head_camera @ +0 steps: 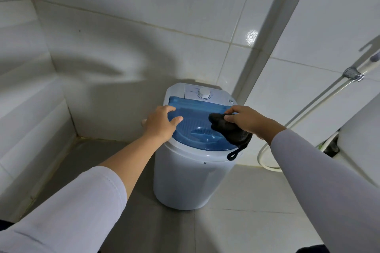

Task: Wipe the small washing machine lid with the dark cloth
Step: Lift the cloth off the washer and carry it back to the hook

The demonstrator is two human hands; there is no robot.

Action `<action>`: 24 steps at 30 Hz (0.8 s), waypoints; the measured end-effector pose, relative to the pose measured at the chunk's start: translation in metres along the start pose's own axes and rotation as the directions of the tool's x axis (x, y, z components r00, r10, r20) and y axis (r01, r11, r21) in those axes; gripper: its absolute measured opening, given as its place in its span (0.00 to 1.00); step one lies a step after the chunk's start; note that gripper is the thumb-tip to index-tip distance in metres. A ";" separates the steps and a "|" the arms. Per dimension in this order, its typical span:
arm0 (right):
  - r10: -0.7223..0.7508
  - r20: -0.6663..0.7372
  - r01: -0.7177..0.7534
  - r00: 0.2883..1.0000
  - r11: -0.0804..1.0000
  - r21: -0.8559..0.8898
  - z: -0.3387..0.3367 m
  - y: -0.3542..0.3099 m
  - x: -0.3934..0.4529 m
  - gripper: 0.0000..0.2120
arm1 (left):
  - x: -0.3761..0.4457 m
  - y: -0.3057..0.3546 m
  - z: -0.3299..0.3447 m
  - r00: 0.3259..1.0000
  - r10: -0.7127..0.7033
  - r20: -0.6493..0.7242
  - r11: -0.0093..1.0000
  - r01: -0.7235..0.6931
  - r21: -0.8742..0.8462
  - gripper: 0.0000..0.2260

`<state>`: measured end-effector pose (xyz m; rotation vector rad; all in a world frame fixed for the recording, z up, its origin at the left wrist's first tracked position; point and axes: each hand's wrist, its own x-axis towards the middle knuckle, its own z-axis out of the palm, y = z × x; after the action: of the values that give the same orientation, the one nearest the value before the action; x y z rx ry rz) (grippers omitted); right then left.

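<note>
Small washer (pixel 191 178) on tiled floor in corner, blue lid (pixel 197 125) closed, left hand (pixel 162 123) open, fingers spread on lid's left edge, right hand (pixel 246 119) pinching dark cloth (pixel 230 131) against lid's right side, cloth loop (pixel 234 153) hanging over rim

Both your arms reach forward toward 12 o'clock, sleeves pushed back from the wrists. Your left hand (pixel 161 124) lies palm down, fingers (pixel 171 109) spread and loosely curled, gripping nothing. Your right hand (pixel 247 120) is pinched shut, thumb against fingertips, knuckles up.
</note>
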<state>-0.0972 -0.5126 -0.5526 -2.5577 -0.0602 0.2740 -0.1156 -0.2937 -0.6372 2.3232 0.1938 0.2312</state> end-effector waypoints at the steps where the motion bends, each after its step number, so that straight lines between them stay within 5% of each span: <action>1: 0.019 0.003 -0.019 1.000 0.995 0.096 -0.002 -0.001 -0.003 0.10 | -0.003 0.009 0.000 0.999 0.052 0.002 0.998 -0.052 -0.039 0.18; 9: -0.048 0.061 0.001 0.997 0.795 0.606 -0.025 -0.016 -0.030 0.05 | -0.020 0.091 -0.015 0.937 0.242 0.253 0.946 -0.169 -0.277 0.17; 16: -0.051 -0.050 0.069 0.997 0.865 0.497 -0.053 -0.030 -0.054 0.05 | -0.026 0.126 -0.042 0.968 0.231 0.099 0.899 -0.173 -0.401 0.08; 20: -0.085 -0.130 0.142 0.988 0.831 0.538 -0.063 -0.041 -0.067 0.16 | -0.034 0.142 -0.061 0.977 0.213 0.018 0.943 -0.200 -0.265 0.06; 24: -0.170 -0.093 0.193 0.981 0.816 0.545 -0.066 -0.053 -0.076 0.17 | -0.039 0.150 -0.081 0.978 0.205 -0.042 0.949 -0.209 -0.234 0.11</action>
<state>-0.1569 -0.5104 -0.4560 -1.9585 -0.1826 0.1378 -0.1614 -0.3485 -0.4778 2.1018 -0.0681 0.3593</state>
